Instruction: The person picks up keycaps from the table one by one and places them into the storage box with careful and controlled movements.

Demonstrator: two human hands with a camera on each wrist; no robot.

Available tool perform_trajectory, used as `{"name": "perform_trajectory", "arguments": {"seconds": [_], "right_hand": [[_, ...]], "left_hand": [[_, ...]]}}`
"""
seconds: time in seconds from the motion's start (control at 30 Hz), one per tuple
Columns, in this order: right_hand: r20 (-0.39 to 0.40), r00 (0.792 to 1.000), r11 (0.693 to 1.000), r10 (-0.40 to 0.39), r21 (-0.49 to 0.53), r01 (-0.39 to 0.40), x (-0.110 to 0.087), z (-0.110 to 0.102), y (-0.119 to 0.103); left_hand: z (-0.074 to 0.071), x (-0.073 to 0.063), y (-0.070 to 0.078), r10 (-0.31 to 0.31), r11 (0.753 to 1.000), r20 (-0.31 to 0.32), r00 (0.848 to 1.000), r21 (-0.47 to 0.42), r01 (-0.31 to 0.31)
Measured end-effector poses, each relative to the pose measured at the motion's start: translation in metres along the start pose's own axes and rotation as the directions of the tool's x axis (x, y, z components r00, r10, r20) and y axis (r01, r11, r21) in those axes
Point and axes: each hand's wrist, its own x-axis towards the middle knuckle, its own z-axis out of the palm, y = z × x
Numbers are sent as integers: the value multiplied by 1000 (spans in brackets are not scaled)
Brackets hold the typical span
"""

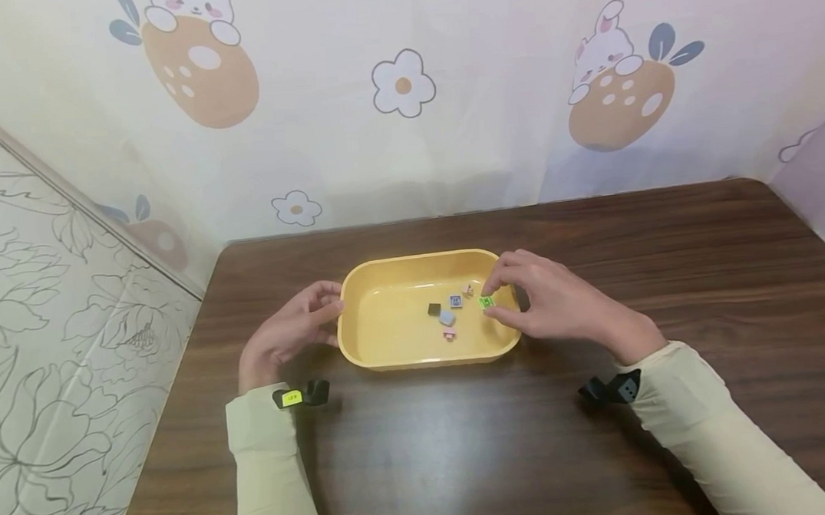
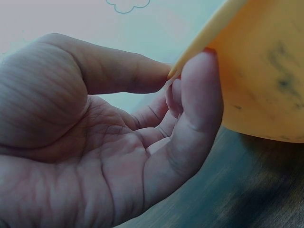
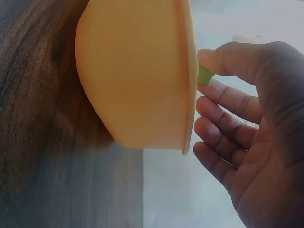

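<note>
A yellow plastic tub [image 1: 387,314] with rounded corners stands on the table. My left hand [image 1: 295,324] pinches its left rim, and the left wrist view shows the thumb and index finger meeting at that edge [image 2: 190,50]. Over the tub's right end, my right hand [image 1: 542,294] holds a small green block [image 1: 487,303] between thumb and index finger. In the right wrist view the green block [image 3: 205,75] shows just beyond the rim, with the other fingers loosely bent. Inside the tub lie a black square piece [image 1: 434,309], a blue-and-white one [image 1: 455,302], a light blue one [image 1: 447,317] and a pink one [image 1: 450,334].
Beside the green block is a small pale piece [image 1: 468,291] in the tub. The dark wooden table [image 1: 420,441] meets a wall [image 1: 477,155] with rabbit and flower prints behind. A panel with line-drawn flowers [image 1: 37,366] borders the left.
</note>
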Motion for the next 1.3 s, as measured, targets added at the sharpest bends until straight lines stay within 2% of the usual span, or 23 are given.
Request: {"name": "perform_trajectory", "arguments": {"seconds": [0.67, 1.3], "right_hand": [[-20, 999, 1000, -26, 12, 26, -1, -5, 2], [-64, 998, 1000, -11, 1, 11, -17, -13, 8]], "left_hand": [[5, 2, 6, 12, 1000, 11, 1000, 9, -12], [2, -1, 2, 14, 1000, 8, 1000, 3, -14]]}}
